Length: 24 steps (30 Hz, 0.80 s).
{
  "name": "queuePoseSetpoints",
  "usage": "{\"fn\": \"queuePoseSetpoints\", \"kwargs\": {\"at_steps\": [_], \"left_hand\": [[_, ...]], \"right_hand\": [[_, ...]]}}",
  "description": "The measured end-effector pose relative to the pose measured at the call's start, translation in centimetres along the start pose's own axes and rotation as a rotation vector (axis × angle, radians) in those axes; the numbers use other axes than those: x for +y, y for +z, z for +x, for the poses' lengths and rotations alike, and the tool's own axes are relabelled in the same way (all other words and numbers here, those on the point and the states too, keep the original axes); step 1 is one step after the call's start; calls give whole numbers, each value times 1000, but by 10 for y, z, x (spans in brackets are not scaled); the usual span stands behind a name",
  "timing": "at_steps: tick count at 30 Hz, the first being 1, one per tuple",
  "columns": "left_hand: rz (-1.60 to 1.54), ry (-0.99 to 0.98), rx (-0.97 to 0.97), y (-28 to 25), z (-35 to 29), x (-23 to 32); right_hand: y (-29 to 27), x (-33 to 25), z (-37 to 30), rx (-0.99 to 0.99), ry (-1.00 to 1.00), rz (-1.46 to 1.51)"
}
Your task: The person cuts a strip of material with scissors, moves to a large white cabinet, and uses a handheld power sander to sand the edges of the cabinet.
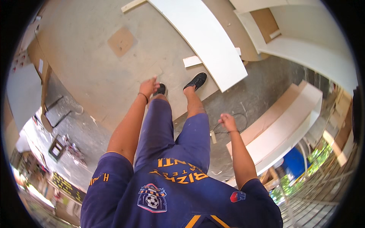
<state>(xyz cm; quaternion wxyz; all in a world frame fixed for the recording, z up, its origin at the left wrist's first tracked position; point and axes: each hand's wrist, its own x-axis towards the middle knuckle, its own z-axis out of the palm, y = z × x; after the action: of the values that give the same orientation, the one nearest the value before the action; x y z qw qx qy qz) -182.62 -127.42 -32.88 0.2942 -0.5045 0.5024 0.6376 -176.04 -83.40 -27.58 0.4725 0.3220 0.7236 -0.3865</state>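
Note:
My left hand hangs above my left shoe, a dark band round its wrist. Its fingers are partly spread, and I see nothing in them. Beside my right thigh is my right hand, its fingers curled in with nothing showing in them. A thin black cable loops on the floor behind that hand. Ahead of my right shoe lies a long white panel, nearest to my feet among the boards. A short white strip sticks out from its left edge.
A large brown sheet with a square brown piece covers the floor ahead. To the right stand a long white box-like unit and a larger white cabinet. A grey-topped table stands left, near a small dark frame.

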Motion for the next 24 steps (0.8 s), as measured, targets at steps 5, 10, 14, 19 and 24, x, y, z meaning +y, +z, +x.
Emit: {"fn": "queuePoseSetpoints", "kwargs": {"at_steps": [5, 10, 14, 19, 24], "left_hand": [[-90, -3, 56, 67, 135, 29], [79, -13, 73, 152, 329, 13], [140, 75, 56, 222, 383, 27], [-129, -22, 98, 236, 410, 10], [-118, -6, 95, 222, 425, -8]], "right_hand": [[-73, -86, 201, 63, -118, -108], [-131, -128, 423, 271, -429, -659], [-166, -155, 520, 512, -380, -732], [-136, -154, 556, 565, -409, -727], [-107, -160, 527, 552, -307, -878]]}}
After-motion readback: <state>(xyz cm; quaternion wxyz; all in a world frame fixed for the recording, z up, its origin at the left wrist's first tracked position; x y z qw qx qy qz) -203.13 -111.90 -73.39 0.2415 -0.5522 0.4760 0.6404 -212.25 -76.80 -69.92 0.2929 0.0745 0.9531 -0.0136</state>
